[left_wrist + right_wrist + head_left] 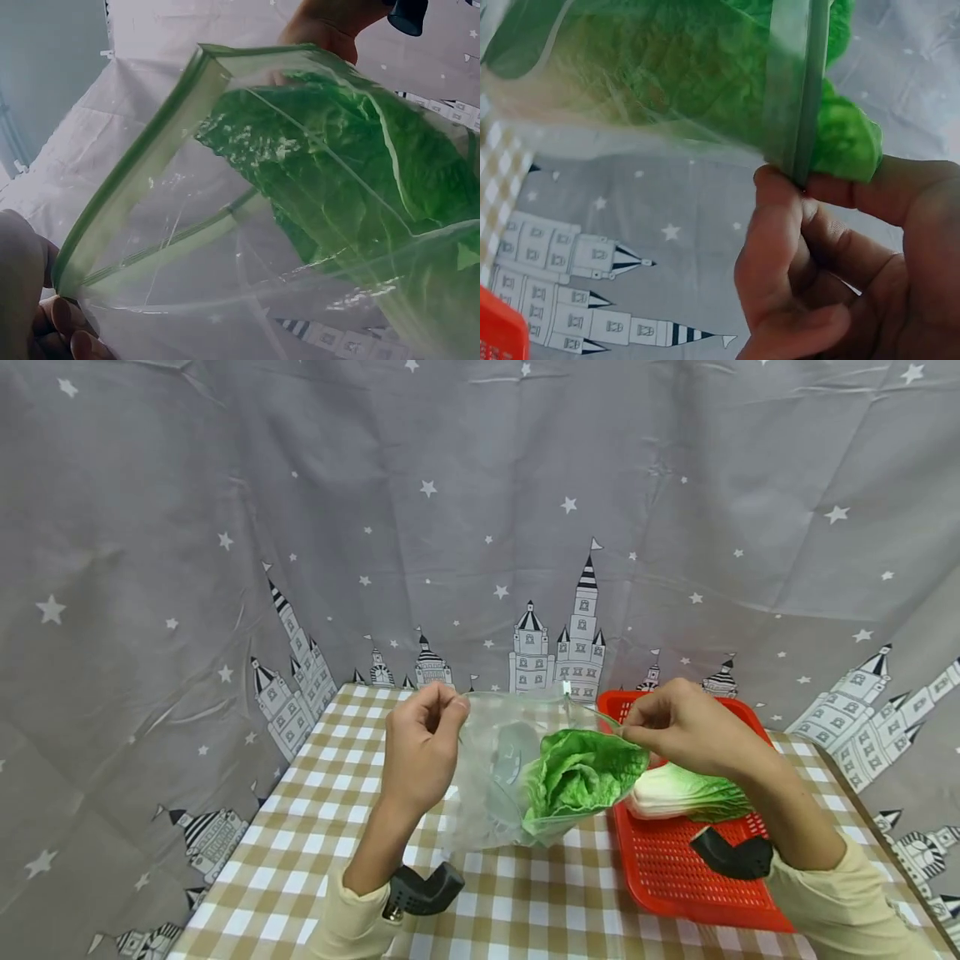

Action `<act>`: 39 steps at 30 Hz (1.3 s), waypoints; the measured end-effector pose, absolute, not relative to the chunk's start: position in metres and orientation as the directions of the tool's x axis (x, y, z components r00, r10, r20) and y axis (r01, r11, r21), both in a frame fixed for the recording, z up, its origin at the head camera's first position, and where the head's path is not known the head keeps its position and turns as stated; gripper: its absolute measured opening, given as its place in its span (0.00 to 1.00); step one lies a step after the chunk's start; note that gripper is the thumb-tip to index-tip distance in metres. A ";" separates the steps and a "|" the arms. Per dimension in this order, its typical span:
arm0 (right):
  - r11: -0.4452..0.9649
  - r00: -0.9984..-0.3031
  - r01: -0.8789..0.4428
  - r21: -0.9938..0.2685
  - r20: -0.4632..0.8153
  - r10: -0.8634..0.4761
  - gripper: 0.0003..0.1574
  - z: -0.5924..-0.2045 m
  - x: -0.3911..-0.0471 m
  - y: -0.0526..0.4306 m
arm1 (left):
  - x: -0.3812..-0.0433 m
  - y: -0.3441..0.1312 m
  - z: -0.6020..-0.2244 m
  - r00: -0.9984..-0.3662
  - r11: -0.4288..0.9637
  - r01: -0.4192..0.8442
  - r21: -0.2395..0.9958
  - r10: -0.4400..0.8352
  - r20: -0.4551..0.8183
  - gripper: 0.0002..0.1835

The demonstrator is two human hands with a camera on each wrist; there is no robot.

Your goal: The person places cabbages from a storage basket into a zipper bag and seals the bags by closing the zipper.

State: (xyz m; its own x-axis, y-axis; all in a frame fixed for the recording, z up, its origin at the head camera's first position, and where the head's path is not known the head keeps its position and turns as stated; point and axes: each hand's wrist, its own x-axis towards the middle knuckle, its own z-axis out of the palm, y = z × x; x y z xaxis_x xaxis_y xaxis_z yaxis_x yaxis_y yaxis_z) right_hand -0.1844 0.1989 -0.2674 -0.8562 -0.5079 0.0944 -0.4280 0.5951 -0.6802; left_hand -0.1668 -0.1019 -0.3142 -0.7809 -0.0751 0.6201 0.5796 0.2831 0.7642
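Observation:
A clear zip bag point(480, 810) with a green-edged mouth hangs between my two hands above the table. Inside it lies a leafy green cabbage point(581, 772), its leaf tips poking out past the zip edge in the right wrist view. My left hand point(423, 747) pinches one corner of the bag's mouth between thumb and fingers. At the opposite corner, my right hand point(686, 727) pinches the zip edge, close beside the protruding leaves point(847, 139). In the left wrist view the zip strip point(135, 169) stands spread apart, so the mouth gapes.
A red plastic basket point(693, 893) stands on the right of the table, under my right forearm. Another cabbage point(690, 793) with a white stem lies in it. A brown checked cloth point(315, 827) covers the table. Behind hangs a grey curtain point(420, 543) printed with castles and stars.

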 end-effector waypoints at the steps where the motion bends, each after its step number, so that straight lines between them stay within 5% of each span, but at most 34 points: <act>1: 0.575 -0.851 -0.428 -0.697 0.097 -0.516 0.10 -0.265 -0.185 0.199 | -0.168 -0.102 -0.312 -0.777 0.279 0.584 0.762 -0.080 0.624 0.13; 8: 0.449 -0.832 -0.435 -0.781 0.158 -0.532 0.13 -0.256 -0.189 0.203 | -0.172 -0.100 -0.304 -0.767 0.245 0.597 0.764 -0.105 0.633 0.13; 24: 0.469 -0.857 -0.443 -0.764 0.206 -0.473 0.11 -0.253 -0.191 0.198 | -0.170 -0.101 -0.291 -0.713 0.243 0.645 0.725 -0.150 0.685 0.13; 34: 0.559 -0.829 -0.388 -0.732 0.013 -0.559 0.04 -0.292 -0.204 0.212 | -0.185 -0.078 -0.295 -0.758 0.299 0.618 0.727 -0.019 0.652 0.11; 39: 0.641 -0.859 -0.362 -0.677 -0.025 -0.511 0.09 -0.321 -0.219 0.238 | -0.191 -0.066 -0.306 -0.793 0.334 0.580 0.743 0.020 0.609 0.12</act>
State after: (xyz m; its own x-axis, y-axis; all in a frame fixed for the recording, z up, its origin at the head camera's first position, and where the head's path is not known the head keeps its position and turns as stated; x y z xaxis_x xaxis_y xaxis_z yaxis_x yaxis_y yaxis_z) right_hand -0.2188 0.2384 -0.3208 -0.8591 -0.5113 -0.0251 -0.3617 0.6410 -0.6770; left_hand -0.1914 -0.0664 -0.3060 -0.7928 0.0200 0.6092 0.5796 0.3341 0.7433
